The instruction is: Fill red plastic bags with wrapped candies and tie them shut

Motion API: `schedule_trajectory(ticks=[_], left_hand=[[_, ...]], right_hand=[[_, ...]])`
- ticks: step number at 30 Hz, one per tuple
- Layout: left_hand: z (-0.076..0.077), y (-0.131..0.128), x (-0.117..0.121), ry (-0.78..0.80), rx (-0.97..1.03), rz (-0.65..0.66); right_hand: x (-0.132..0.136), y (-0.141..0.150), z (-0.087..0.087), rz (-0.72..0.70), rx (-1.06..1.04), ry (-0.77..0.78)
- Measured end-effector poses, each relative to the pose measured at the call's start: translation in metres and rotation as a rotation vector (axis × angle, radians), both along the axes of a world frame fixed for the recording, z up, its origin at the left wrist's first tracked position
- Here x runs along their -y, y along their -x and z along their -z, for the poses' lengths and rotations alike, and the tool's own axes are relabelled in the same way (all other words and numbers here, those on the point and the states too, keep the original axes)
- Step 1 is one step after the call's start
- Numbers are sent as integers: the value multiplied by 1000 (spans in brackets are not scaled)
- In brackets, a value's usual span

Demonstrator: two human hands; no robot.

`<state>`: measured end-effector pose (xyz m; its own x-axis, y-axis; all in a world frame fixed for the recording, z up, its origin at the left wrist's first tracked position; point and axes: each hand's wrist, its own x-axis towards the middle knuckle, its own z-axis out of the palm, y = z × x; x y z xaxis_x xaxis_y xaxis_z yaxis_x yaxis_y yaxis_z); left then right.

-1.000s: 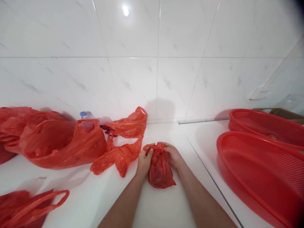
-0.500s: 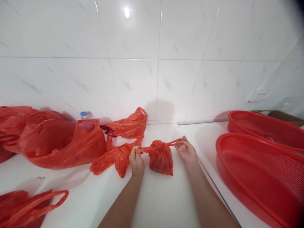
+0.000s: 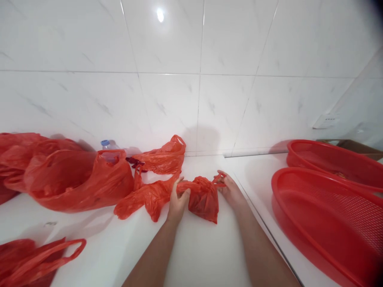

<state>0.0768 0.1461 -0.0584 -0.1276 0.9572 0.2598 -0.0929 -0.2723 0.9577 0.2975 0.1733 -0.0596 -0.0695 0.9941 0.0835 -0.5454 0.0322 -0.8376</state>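
Note:
A small red plastic bag (image 3: 204, 201) with a knotted, bunched neck rests on the white tabletop (image 3: 209, 255) between my hands. What it contains shows only as a darker shape. On its left, my left hand (image 3: 178, 202) has thumb and fingers around one handle end. My right hand (image 3: 231, 192) holds the other handle's loop at the right, its fingers curled at the strap. Beside my left hand lies a crumpled red plastic bag (image 3: 149, 195), and another flat bag (image 3: 167, 157) lies behind it near the wall.
A large filled red bag (image 3: 80, 183) stands at left, with a blue-capped bottle (image 3: 105, 145) behind. Another red bag (image 3: 26, 263) is at the near left. Two red plastic baskets (image 3: 299, 223) sit at right, a cardboard box (image 3: 359, 147) behind. A tiled wall (image 3: 167, 103) borders the back.
Both hands have moved inward toward the knot, so the handles are no longer stretched out. My left thumb and fingers have spread further along the strap.

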Motion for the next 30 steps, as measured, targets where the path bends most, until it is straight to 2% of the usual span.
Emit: schedule_trajectory(ticks=[3,6,9,11,13,15,18,20,23,27,30], left_hand=[[1,-6,3,0,-104,167],[3,-10,6,55,-239,259],[2,-12,8,45,-234,317],[-1,-13,8,-44,-215,278],[-3,-11,7,-123,-221,204],[-5,-9,5,-169,-243,130],[-4,-7,3,-257,-342,-1],[-4,-7,3,-292,-419,8],[-3,-8,4,-256,-432,113],[-3,-9,1,-166,-388,77],[-1,-9,-4,-151,-392,52]], right_hand=[[5,8,-4,-146,232,-45],[12,16,-15,-310,403,-78],[18,26,-28,-390,508,-113],[19,36,-32,-282,603,-129],[19,47,-31,-97,683,-130],[16,57,-26,73,710,-152],[13,67,-14,196,734,-190],[12,69,-6,227,776,-192],[10,67,4,231,838,-179],[8,64,9,212,874,-160],[8,59,6,156,863,-136]])
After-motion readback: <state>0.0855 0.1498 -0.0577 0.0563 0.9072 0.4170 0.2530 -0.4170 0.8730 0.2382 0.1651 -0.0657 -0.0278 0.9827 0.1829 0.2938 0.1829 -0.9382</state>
